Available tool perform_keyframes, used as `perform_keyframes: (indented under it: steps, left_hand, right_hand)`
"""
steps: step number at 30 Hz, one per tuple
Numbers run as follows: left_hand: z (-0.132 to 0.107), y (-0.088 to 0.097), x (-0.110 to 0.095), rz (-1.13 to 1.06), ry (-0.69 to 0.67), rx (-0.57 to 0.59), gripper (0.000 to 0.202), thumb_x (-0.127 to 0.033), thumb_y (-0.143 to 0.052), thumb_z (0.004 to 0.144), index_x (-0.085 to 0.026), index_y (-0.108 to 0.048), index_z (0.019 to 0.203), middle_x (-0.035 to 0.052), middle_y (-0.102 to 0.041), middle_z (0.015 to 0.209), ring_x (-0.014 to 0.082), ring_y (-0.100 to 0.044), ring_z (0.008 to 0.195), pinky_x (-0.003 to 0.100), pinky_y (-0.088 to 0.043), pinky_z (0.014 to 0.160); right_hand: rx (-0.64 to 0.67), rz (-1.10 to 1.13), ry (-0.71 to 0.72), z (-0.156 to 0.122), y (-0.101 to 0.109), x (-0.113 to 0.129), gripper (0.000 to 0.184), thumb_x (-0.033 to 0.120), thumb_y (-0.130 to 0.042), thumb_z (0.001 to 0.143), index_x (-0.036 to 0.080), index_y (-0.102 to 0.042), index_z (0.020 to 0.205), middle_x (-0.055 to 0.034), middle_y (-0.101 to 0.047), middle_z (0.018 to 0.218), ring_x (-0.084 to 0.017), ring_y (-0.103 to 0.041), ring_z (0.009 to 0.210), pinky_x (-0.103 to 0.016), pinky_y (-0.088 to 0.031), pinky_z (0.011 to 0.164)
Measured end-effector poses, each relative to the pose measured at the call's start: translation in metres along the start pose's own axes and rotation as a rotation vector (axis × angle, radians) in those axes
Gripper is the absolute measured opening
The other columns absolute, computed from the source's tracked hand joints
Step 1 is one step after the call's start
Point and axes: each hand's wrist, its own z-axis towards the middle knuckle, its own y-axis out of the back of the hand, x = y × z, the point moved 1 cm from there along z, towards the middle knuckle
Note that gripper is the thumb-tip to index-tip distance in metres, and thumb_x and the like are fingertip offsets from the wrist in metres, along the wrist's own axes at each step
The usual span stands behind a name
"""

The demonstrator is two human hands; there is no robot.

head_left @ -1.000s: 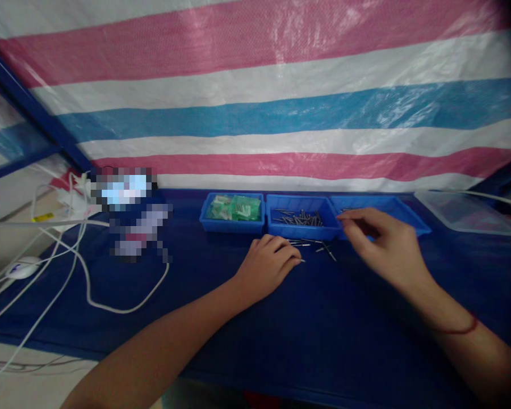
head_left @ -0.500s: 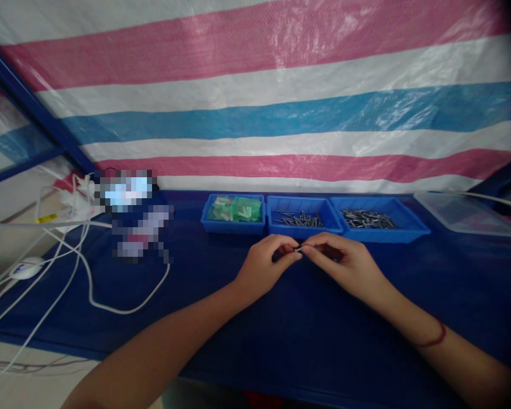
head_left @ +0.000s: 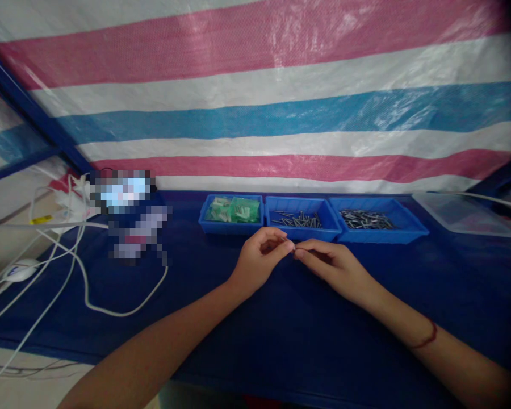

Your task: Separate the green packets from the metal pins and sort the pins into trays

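Note:
My left hand (head_left: 259, 258) and my right hand (head_left: 334, 264) meet above the blue table, just in front of the middle bin. Both are closed in a pinch, thumb against fingers. A tiny shiny metal piece (head_left: 294, 248) shows between the fingertips, mostly covered, too small to tell its exact kind. Behind the hands is a blue bin (head_left: 334, 224) of loose, slim, screw-like metal pieces (head_left: 303, 220). The blue bin (head_left: 415, 230) to its right contains many more short metal pieces (head_left: 366, 219). Green-and-clear small packets (head_left: 244, 210) fill the left blue bin (head_left: 230, 228).
A clear plastic lid or sheet (head_left: 464, 213) lies at the right rear of the blue table (head_left: 306, 341). White cables (head_left: 85, 284) and a white mouse-like device (head_left: 21, 270) are at left, near blurred-out objects (head_left: 138, 233). A striped plastic sheet (head_left: 255, 125) hangs behind.
Both hands have shifted slightly left in view. The fingertips have come closer together, and less of the small metal piece shows. The view itself has moved a little.

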Motion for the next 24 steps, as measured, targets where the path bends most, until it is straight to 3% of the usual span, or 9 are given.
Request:
perform_keyframes:
  steps: [4, 8, 13, 18, 21, 24]
  left_hand:
    - [0.001, 0.0, 0.001, 0.008, 0.0, 0.027, 0.013, -0.024, -0.068, 0.077, -0.015, -0.059, 0.079, -0.0008, -0.061, 0.075, 0.0104, -0.058, 0.072, 0.024, -0.045, 0.072]
    - [0.001, 0.001, 0.001, 0.081, 0.009, 0.053, 0.013, -0.027, -0.065, 0.08, -0.015, -0.062, 0.084, 0.001, -0.063, 0.079, 0.0121, -0.059, 0.075, 0.025, -0.045, 0.074]
    - [-0.002, 0.002, 0.0, 0.24, -0.035, 0.06, 0.015, -0.029, -0.06, 0.085, -0.016, -0.063, 0.091, 0.0021, -0.065, 0.084, 0.0136, -0.059, 0.078, 0.025, -0.045, 0.071]
    - [-0.005, 0.002, -0.001, 0.549, -0.106, 0.053, 0.017, -0.033, -0.056, 0.088, -0.018, -0.062, 0.094, 0.0022, -0.066, 0.089, 0.0152, -0.06, 0.081, 0.027, -0.046, 0.074]
    - [-0.007, 0.002, -0.002, 0.71, -0.171, 0.064, 0.018, -0.031, -0.057, 0.088, -0.019, -0.06, 0.1, 0.0033, -0.066, 0.093, 0.0169, -0.06, 0.085, 0.03, -0.046, 0.079]
    - [-0.009, 0.002, -0.002, 0.874, -0.255, 0.12, 0.017, -0.028, -0.054, 0.089, -0.019, -0.062, 0.101, 0.0047, -0.066, 0.1, 0.0198, -0.057, 0.095, 0.034, -0.044, 0.085]
  right_hand:
    - [-0.003, 0.064, -0.064, 0.0, 0.0, -0.006, 0.029, 0.046, -0.063, 0.08, 0.019, -0.069, 0.088, 0.0015, -0.059, 0.064, -0.01, -0.045, 0.051, -0.023, -0.037, 0.047]
    - [-0.045, 0.113, -0.1, 0.001, 0.001, -0.011, 0.03, 0.046, -0.068, 0.076, 0.019, -0.068, 0.088, 0.0029, -0.054, 0.058, -0.009, -0.042, 0.048, -0.023, -0.034, 0.044]
    - [-0.164, 0.065, 0.0, 0.001, 0.005, -0.01, 0.027, 0.046, -0.067, 0.077, 0.019, -0.066, 0.083, 0.0011, -0.057, 0.064, -0.01, -0.044, 0.051, -0.024, -0.037, 0.046]
    - [-0.22, -0.118, 0.114, 0.002, 0.012, -0.008, 0.025, 0.046, -0.06, 0.083, 0.021, -0.066, 0.083, -0.0018, -0.06, 0.071, -0.013, -0.052, 0.059, -0.027, -0.043, 0.052]
    - [-0.363, -0.245, 0.168, 0.004, 0.032, -0.011, 0.024, 0.046, -0.06, 0.083, 0.022, -0.067, 0.084, -0.0041, -0.066, 0.08, -0.017, -0.059, 0.067, -0.03, -0.047, 0.058]
    - [-0.605, -0.453, 0.168, 0.006, 0.063, -0.018, 0.026, 0.045, -0.057, 0.085, 0.021, -0.067, 0.086, -0.0059, -0.067, 0.084, -0.019, -0.06, 0.07, -0.032, -0.047, 0.063]
